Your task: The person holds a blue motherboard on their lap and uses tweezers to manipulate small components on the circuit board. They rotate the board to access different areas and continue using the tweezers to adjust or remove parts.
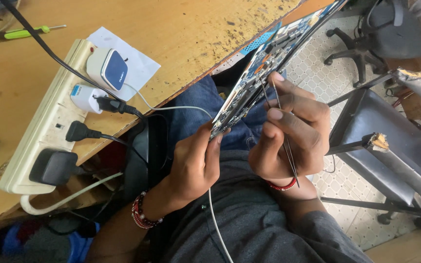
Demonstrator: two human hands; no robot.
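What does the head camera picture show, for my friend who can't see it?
A person's left hand holds a blue circuit board on edge over their lap, while the right hand pinches thin metal tweezers against it. Beside them, a cream power strip with several plugs lies on a wooden table.

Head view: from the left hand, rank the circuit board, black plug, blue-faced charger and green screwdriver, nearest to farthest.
From the left hand:
1. Circuit board, held at its lower edge.
2. Black plug, left, in the power strip.
3. Blue-faced charger, upper left.
4. Green screwdriver, top left on the desk.
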